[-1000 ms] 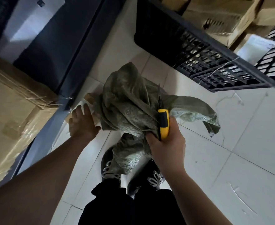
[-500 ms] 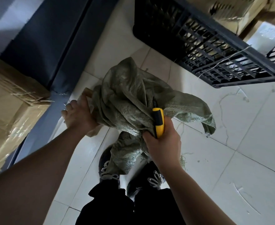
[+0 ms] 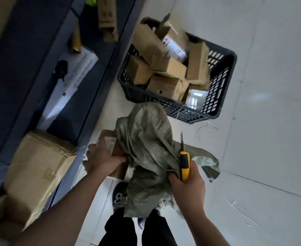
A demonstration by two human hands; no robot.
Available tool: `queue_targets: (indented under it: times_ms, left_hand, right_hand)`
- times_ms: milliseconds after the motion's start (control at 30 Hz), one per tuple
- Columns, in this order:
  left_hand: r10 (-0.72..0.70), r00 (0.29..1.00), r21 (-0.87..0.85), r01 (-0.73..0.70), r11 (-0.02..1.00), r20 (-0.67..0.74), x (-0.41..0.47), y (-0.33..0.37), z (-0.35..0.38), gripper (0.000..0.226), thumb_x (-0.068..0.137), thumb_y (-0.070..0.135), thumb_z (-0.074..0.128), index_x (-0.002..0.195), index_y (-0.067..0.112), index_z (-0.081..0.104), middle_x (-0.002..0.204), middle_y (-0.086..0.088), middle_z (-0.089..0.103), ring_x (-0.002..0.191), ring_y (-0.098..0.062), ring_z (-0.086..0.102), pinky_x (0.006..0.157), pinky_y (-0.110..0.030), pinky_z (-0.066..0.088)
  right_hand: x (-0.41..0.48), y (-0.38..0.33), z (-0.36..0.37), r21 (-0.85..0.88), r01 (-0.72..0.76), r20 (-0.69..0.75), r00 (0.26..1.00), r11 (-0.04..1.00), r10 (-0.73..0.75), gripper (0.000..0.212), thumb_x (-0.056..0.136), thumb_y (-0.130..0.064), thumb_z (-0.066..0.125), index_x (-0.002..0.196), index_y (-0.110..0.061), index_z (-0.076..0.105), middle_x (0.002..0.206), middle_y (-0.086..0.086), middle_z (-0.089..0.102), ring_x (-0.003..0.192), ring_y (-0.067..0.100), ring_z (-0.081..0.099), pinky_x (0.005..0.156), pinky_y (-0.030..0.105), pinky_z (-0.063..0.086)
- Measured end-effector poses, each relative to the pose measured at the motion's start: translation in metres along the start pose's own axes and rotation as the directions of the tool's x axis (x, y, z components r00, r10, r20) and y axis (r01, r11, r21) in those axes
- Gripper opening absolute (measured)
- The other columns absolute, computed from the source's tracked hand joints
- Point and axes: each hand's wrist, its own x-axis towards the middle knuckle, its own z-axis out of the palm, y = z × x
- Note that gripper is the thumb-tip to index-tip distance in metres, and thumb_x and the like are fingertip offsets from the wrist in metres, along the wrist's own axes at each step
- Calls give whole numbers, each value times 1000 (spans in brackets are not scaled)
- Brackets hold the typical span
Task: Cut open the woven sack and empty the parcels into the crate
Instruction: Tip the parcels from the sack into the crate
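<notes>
Bare floor (image 3: 270, 121) lies open to the right; shelving (image 3: 39, 68) crowds the left. The left hand (image 3: 101, 158) clasps a box (image 3: 116, 153) beside the sack (image 3: 146, 148). The right hand (image 3: 187, 189) clamps sack and knife (image 3: 184, 166), near the parcel-filled crate (image 3: 220, 89).

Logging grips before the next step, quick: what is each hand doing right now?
Left hand: closed on a cardboard parcel.
Right hand: closed on the yellow utility knife and the woven sack.

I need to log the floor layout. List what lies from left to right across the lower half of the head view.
Taped cardboard box → left hand gripping a small parcel → green woven sack → yellow utility knife in the right hand → bare floor tiles.
</notes>
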Motion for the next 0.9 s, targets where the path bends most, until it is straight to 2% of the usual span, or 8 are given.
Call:
queue_targets:
  times_ms: [133, 200, 333, 433, 533, 700, 833, 900]
  left_hand:
    - [124, 990, 65, -120, 991, -67, -36, 73, -43, 124, 45, 59, 78, 146, 39, 9, 139, -12, 29, 130, -37, 34, 105, -51, 32]
    - [185, 974, 128, -169, 977, -130, -51, 112, -57, 125, 46, 62, 77, 146, 37, 7, 139, -11, 27, 129, -36, 33, 105, -50, 29]
    - [336, 910, 291, -262, 920, -241, -67, 184, -70, 122, 52, 64, 75, 147, 32, 5, 144, -15, 23, 132, -38, 28, 108, -53, 24]
    - [477, 843, 384, -367, 847, -249, -67, 233, -69, 121, 55, 63, 76, 147, 30, 4, 147, -16, 20, 135, -38, 25, 108, -52, 25]
    - [578, 791, 456, -446, 770, -203, -57, 281, -63, 121, 56, 65, 73, 148, 28, 5, 147, -16, 23, 133, -37, 28, 106, -49, 29]
    - [665, 746, 539, -554, 634, -17, -34, 340, -29, 116, 60, 66, 70, 149, 27, 7, 149, -15, 22, 134, -36, 28, 105, -48, 28]
    - [758, 631, 654, -645, 396, 163, -10, 363, 5, 119, 60, 65, 71, 149, 28, 2, 149, -14, 21, 135, -33, 27, 107, -50, 27]
    - [776, 592, 679, -662, 316, 217, 6, 372, 20, 116, 65, 64, 70, 150, 29, 0, 151, -14, 19, 139, -32, 24, 109, -50, 26]
  right_hand:
    - [-8, -20, -71, 41, -40, -109, 993, 998, 44, 26, 77, -18, 69, 83, -15, 45, 64, 3, 53, 61, 25, 49, 57, 36, 35]
    - [-6, -27, -99, 81, -64, -171, 982, 995, 77, 25, 77, -18, 70, 86, -12, 47, 64, 2, 52, 63, 29, 47, 59, 37, 34]
    - [-3, -37, -133, 86, -104, -217, 969, 991, 121, 24, 78, -20, 68, 88, -14, 46, 65, 1, 51, 64, 30, 47, 58, 35, 32]
    - [5, -34, -148, 84, -120, -216, 967, 989, 135, 24, 79, -19, 66, 85, -17, 43, 65, 2, 52, 58, 22, 46, 52, 35, 29]
    - [21, -25, -159, 110, -211, -222, 947, 971, 230, 23, 79, -21, 65, 89, -17, 45, 68, 3, 54, 63, 29, 48, 58, 36, 33]
    - [50, -18, -164, 156, -327, -182, 918, 932, 353, 26, 78, -23, 68, 92, -19, 47, 73, 4, 57, 70, 31, 51, 61, 37, 36]
    - [79, -22, -159, 174, -404, -169, 886, 898, 431, 27, 77, -23, 69, 93, -18, 48, 70, 3, 57, 67, 29, 51, 59, 36, 35]
    - [94, -26, -155, 194, -428, -167, 873, 883, 459, 26, 77, -22, 70, 93, -17, 49, 69, 2, 57, 66, 28, 50, 58, 36, 34]
